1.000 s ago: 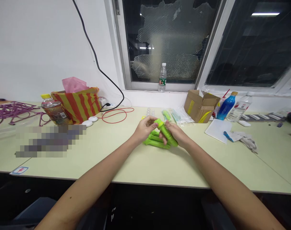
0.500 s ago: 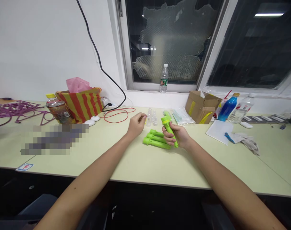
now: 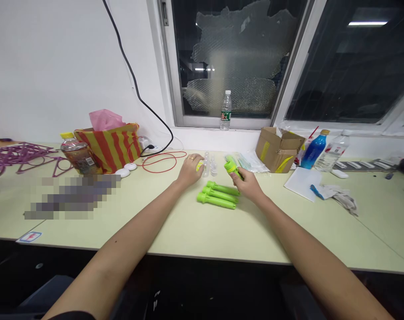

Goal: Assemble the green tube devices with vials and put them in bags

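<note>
My right hand (image 3: 250,184) is wrapped round a green plastic flashlight body (image 3: 231,167), its wider threaded end pointing up and left. Most of that tube is hidden behind the fingers. My left hand (image 3: 189,170) has its fingers curled over a small yellow piece (image 3: 199,166), only partly visible. Just right of the left hand stand several clear plastic pieces (image 3: 213,166) in short rows. Between my hands and nearer the front lie three more green flashlight bodies (image 3: 218,201), side by side.
Behind the right hand are clear plastic bags (image 3: 255,161) and an open cardboard box (image 3: 278,149). A blue bottle (image 3: 314,149), white paper (image 3: 302,182) and a glove (image 3: 338,198) lie right. A striped bag (image 3: 110,149), brown drink bottle (image 3: 80,155) and red cable (image 3: 158,164) are left.
My left hand has closed over the yellow piece beside the clear pieces. The right hand has turned, so the flashlight body's lower part no longer shows. The view has shifted slightly.
</note>
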`<control>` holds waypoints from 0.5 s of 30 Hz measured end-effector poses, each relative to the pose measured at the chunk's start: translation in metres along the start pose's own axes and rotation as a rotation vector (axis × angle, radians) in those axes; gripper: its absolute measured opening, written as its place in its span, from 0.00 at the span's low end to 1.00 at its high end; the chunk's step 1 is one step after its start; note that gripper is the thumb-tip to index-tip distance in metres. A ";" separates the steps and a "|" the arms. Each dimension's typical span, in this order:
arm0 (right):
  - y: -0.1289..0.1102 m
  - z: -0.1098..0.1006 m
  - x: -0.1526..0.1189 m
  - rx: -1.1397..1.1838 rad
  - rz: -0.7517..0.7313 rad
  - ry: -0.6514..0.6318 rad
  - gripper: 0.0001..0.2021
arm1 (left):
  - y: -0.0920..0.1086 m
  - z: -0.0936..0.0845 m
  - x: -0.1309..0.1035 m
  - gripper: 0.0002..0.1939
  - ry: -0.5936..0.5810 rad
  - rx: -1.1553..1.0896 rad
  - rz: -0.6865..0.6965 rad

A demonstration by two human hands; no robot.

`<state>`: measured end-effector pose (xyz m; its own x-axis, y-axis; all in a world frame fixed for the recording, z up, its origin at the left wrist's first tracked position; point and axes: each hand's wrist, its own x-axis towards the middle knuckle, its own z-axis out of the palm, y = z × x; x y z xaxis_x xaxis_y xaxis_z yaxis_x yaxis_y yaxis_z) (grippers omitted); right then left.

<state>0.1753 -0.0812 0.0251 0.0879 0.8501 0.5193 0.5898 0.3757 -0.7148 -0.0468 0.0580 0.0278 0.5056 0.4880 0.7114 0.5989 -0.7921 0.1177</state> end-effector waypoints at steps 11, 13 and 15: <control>0.000 -0.004 0.002 -0.114 -0.113 0.056 0.17 | 0.050 0.024 0.053 0.06 -0.341 0.389 0.203; 0.000 -0.003 0.002 -0.118 -0.121 0.063 0.17 | 0.048 0.025 0.048 0.08 -0.322 0.383 0.202; 0.001 -0.003 0.002 -0.117 -0.117 0.068 0.17 | 0.048 0.022 0.045 0.10 -0.290 0.359 0.190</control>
<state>0.1789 -0.0802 0.0269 0.0651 0.7745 0.6292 0.6880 0.4219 -0.5905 0.0178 0.0501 0.0499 0.7477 0.4697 0.4693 0.6298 -0.7256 -0.2772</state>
